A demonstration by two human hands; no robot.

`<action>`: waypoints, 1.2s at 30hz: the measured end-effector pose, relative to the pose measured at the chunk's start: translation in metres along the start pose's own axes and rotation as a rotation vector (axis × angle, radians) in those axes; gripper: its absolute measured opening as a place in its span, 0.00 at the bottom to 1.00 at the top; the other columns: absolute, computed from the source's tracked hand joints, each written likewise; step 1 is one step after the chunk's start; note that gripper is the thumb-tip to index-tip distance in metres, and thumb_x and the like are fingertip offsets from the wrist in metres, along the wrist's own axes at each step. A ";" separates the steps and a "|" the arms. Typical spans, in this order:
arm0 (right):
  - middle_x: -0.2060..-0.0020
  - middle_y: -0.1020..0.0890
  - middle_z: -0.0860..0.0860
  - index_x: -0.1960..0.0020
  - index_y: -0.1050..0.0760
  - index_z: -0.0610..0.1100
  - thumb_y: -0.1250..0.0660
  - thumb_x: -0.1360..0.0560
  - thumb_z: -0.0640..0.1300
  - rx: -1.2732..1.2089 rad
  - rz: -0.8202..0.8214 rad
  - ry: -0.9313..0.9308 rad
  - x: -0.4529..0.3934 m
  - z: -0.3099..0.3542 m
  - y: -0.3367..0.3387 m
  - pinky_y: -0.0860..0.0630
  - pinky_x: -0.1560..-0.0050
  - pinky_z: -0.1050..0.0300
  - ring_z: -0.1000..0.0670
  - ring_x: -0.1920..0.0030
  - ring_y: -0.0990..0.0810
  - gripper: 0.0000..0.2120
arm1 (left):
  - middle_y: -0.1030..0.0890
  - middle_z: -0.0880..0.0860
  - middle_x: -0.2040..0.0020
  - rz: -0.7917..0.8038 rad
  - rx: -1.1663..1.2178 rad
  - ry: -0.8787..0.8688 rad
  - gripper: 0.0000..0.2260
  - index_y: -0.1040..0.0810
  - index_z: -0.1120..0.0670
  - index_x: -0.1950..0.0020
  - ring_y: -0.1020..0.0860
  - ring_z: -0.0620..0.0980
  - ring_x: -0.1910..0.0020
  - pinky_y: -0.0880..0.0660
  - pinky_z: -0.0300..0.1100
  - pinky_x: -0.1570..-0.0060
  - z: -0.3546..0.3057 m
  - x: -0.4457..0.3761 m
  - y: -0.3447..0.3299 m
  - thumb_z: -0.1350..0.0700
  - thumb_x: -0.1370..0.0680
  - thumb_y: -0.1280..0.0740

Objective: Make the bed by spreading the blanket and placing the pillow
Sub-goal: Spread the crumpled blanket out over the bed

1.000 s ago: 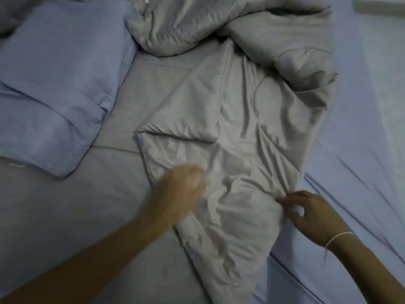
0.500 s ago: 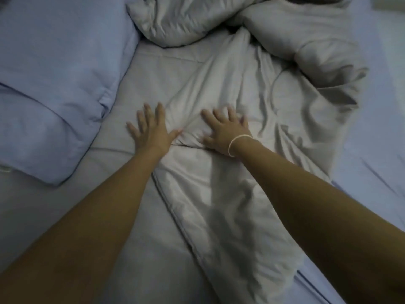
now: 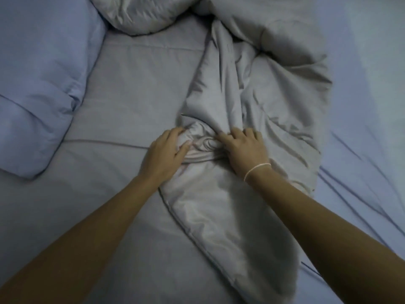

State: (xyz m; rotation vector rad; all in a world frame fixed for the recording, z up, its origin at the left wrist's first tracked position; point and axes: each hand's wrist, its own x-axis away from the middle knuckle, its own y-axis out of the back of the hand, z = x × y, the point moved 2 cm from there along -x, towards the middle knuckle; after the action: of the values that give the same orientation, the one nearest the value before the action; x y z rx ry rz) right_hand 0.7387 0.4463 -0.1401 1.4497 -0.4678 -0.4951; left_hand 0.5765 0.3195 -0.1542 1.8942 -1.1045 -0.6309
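Grey blanket [image 3: 252, 119] lies bunched mid-bed, long axis running from near edge away toward the far rumpled heap. Left hand [image 3: 163, 153] and right hand [image 3: 247, 148] each have their grip closed on a gathered fold at its middle; half a second earlier both palms lay flat, fingers spread. Blue pillow [image 3: 41, 84] sits left, on the bed [image 3: 122, 88].

The blanket [image 3: 252, 110] is grey cloth with a faint satin sheen, heavily creased. Left of it, the pillow [image 3: 41, 84] is matt blue cloth; the bed sheet [image 3: 122, 88] under it looks smooth and matt.
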 end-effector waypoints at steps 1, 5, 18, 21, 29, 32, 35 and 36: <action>0.50 0.22 0.45 0.40 0.26 0.51 0.39 0.25 0.45 0.035 -0.009 -0.017 0.025 -0.018 0.005 0.34 0.49 0.47 0.40 0.51 0.25 0.14 | 0.23 0.57 0.40 0.019 0.027 -0.043 0.21 0.29 0.55 0.34 0.24 0.58 0.42 0.27 0.51 0.43 -0.017 0.009 -0.004 0.44 0.21 0.43; 0.60 0.21 0.45 0.50 0.21 0.47 0.29 0.31 0.40 0.100 -0.105 -0.122 0.127 -0.097 0.023 0.30 0.56 0.46 0.40 0.60 0.23 0.10 | 0.25 0.55 0.35 0.040 0.006 -0.110 0.27 0.30 0.54 0.31 0.28 0.56 0.37 0.34 0.50 0.37 -0.086 0.034 -0.027 0.40 0.22 0.50; 0.59 0.22 0.40 0.48 0.21 0.41 0.27 0.33 0.35 -0.060 0.064 -0.540 0.384 -0.343 0.036 0.30 0.66 0.48 0.35 0.60 0.26 0.14 | 0.58 0.54 0.21 0.219 -0.111 -0.267 0.32 0.56 0.49 0.22 0.58 0.53 0.22 0.57 0.54 0.25 -0.313 0.071 -0.165 0.37 0.21 0.51; 0.57 0.22 0.37 0.49 0.22 0.38 0.28 0.32 0.34 -0.044 0.127 -0.677 0.435 -0.411 0.031 0.26 0.63 0.41 0.34 0.58 0.27 0.12 | 0.59 0.53 0.21 0.264 -0.137 -0.228 0.33 0.59 0.47 0.23 0.59 0.52 0.22 0.59 0.55 0.26 -0.337 0.079 -0.195 0.35 0.23 0.54; 0.37 0.24 0.40 0.36 0.23 0.46 0.30 0.29 0.37 -0.351 0.580 -0.943 0.524 -0.494 0.007 0.30 0.39 0.51 0.38 0.39 0.25 0.21 | 0.51 0.57 0.21 0.388 -0.466 -0.218 0.35 0.54 0.50 0.22 0.52 0.59 0.23 0.54 0.63 0.27 -0.345 0.121 -0.262 0.33 0.24 0.64; 0.34 0.25 0.42 0.35 0.25 0.45 0.33 0.26 0.39 -0.539 0.327 -1.018 0.508 -0.468 -0.001 0.35 0.33 0.53 0.42 0.34 0.28 0.19 | 0.46 0.59 0.22 0.343 -0.476 -0.215 0.32 0.49 0.51 0.22 0.48 0.61 0.23 0.51 0.64 0.28 -0.342 0.125 -0.273 0.35 0.22 0.59; 0.31 0.28 0.47 0.30 0.31 0.45 0.34 0.23 0.50 -0.755 0.099 -0.991 0.471 -0.420 -0.008 0.39 0.32 0.57 0.46 0.30 0.32 0.23 | 0.46 0.58 0.22 0.308 -0.487 -0.235 0.31 0.51 0.50 0.22 0.49 0.59 0.23 0.52 0.63 0.27 -0.339 0.123 -0.277 0.36 0.21 0.57; 0.29 0.31 0.49 0.28 0.34 0.47 0.35 0.23 0.53 -0.840 0.066 -1.006 0.458 -0.404 -0.013 0.40 0.31 0.56 0.48 0.29 0.34 0.26 | 0.47 0.58 0.22 0.298 -0.489 -0.238 0.31 0.52 0.50 0.22 0.49 0.59 0.23 0.52 0.63 0.27 -0.339 0.124 -0.278 0.36 0.21 0.57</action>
State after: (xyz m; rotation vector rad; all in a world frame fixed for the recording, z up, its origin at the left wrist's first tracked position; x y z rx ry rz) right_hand 1.3452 0.5067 -0.1790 0.2937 -0.9419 -1.1969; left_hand 1.0157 0.4232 -0.2139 1.2335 -1.2191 -0.8769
